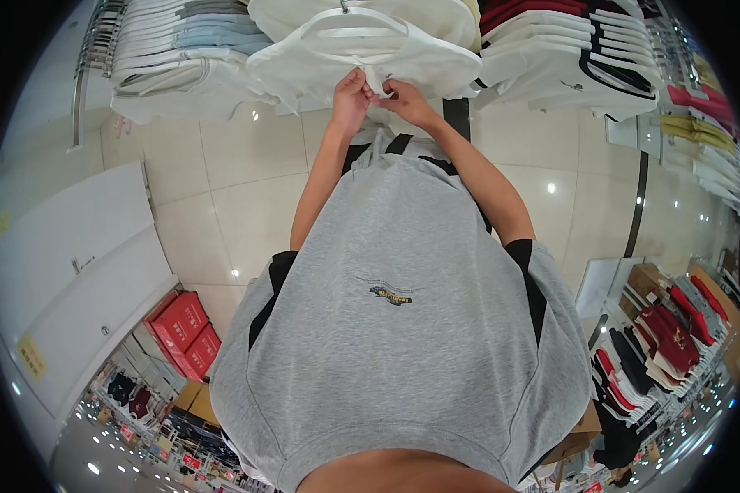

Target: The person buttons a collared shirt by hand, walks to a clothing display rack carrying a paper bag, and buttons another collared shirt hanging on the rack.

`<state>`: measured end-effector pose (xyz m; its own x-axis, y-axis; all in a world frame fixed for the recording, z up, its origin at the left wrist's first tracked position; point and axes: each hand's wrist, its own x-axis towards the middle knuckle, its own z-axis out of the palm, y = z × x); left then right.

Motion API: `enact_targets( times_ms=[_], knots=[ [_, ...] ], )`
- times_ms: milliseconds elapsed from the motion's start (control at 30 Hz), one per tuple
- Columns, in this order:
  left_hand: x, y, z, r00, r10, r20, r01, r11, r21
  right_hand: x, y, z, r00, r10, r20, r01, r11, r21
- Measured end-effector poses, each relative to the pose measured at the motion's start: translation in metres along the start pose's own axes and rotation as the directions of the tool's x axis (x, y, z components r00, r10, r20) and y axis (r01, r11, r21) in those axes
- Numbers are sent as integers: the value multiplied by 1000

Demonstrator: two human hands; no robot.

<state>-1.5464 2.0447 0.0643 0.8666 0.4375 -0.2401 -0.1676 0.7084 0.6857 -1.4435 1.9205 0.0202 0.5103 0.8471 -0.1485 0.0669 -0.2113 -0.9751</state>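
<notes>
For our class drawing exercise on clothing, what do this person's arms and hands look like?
The left hand and right hand are bare, with no gloves, watch or bracelet showing. Above the bare forearms are short grey sleeves with black panels.

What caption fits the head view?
Left hand and right hand at the front of a white shirt on its hanger, beside hung clothes.

We see a plain white shirt at twelve o'clock, hanging with its front towards us. Its shoulders slope out towards ten and two o'clock, and its neck opening gapes wide towards twelve. Below the neck, at the middle of the front, we find a narrow strip of cloth pinched and drawn up. Soft folds crease the fabric; its lower part is mostly hidden from us.
</notes>
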Motion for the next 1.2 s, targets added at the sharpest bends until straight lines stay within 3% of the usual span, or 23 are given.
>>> enact_targets(
  times_ms=[67,167,267,367,433,567,633,733,833,933,1033,1133,1200],
  knots=[
    [7,-6,-16,996,60,66,-57,997,-46,1,1,1,999,-23,-24,22,998,-55],
    [4,-1,-7,989,147,-24,-147,989,-12,3,5,-1,997,-60,-45,55,992,-112],
    [2,-4,-1,970,205,-133,-167,954,251,-2,-6,-1,991,-124,-58,114,982,-152],
    [2,-28,-7,940,268,-210,-68,752,655,-2,-12,4,980,-184,-76,171,973,-155],
    [0,-37,-6,948,254,-191,-41,694,718,-2,-11,7,970,-216,-114,202,971,-127],
    [0,-32,-5,949,209,-236,82,560,824,-1,-2,5,972,-194,-135,153,952,-264],
    [-2,-31,-1,954,149,-262,59,760,648,-1,-3,3,963,-229,-142,174,931,-322],
    [-2,-29,-4,954,135,-269,-15,915,403,-3,-5,5,948,-287,-137,285,958,-31],
    [-3,-23,-6,951,114,-289,-14,946,325,2,-4,1,997,64,33,-72,888,455],
    [-4,-22,-5,961,77,-266,0,960,279,0,-6,1,999,3,-53,19,912,411],
    [0,-26,-17,970,55,-238,-8,981,194,-6,-14,1,999,20,-49,-11,985,174],
    [1,-26,-17,961,74,-268,-40,991,129,1,-3,3,995,-25,-94,33,997,76],
    [0,-25,-16,957,91,-277,-36,980,196,1,0,5,993,-21,-115,37,990,138]
  ],
)
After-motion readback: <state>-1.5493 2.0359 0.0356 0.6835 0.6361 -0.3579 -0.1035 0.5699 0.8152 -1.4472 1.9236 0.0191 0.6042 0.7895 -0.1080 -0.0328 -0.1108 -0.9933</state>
